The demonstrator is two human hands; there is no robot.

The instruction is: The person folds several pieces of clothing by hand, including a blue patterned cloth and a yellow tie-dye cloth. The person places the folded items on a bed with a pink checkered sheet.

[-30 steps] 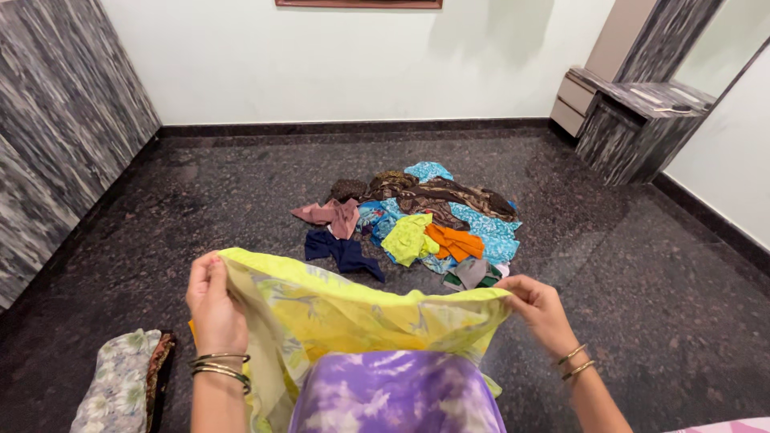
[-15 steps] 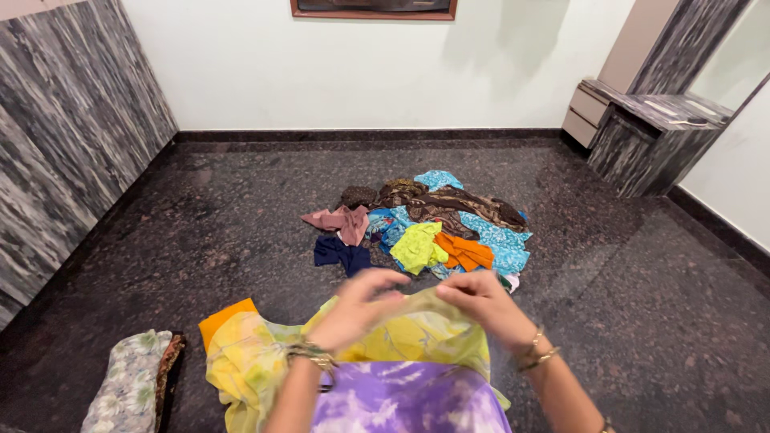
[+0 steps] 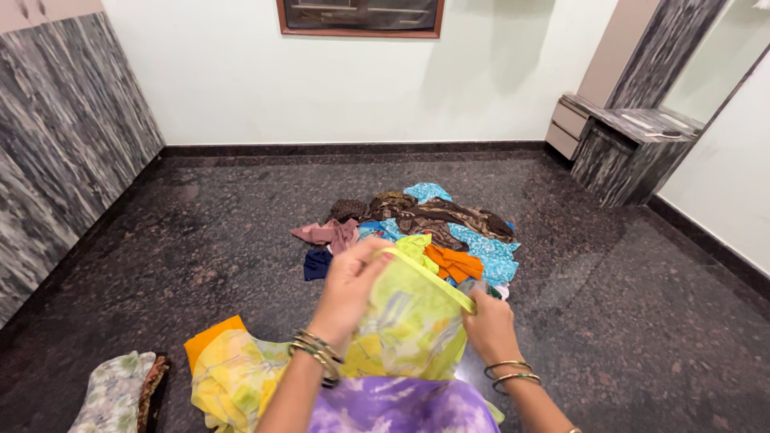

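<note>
I hold a yellow-green printed cloth [image 3: 409, 325] up in front of me over the dark floor. My left hand [image 3: 349, 281] grips its upper left corner, and my right hand [image 3: 489, 321] pinches the folded top edge at the right. The rest of the cloth, with an orange border [image 3: 212, 337], trails down to the floor at my left. Purple tie-dye fabric [image 3: 401, 405] covers my lap below the cloth. Bangles ring both wrists.
A heap of mixed clothes [image 3: 425, 232] in blue, brown, pink and orange lies on the floor ahead. A folded floral cloth [image 3: 112, 393] sits at the lower left. A grey marble dresser [image 3: 626, 148] stands at the far right, and a marble-patterned wall [image 3: 56, 160] runs along the left.
A second ago my hands held the cloth spread wide. They came together at the middle, and now the cloth is folded narrower, with my left hand raised and my right hand lower.
</note>
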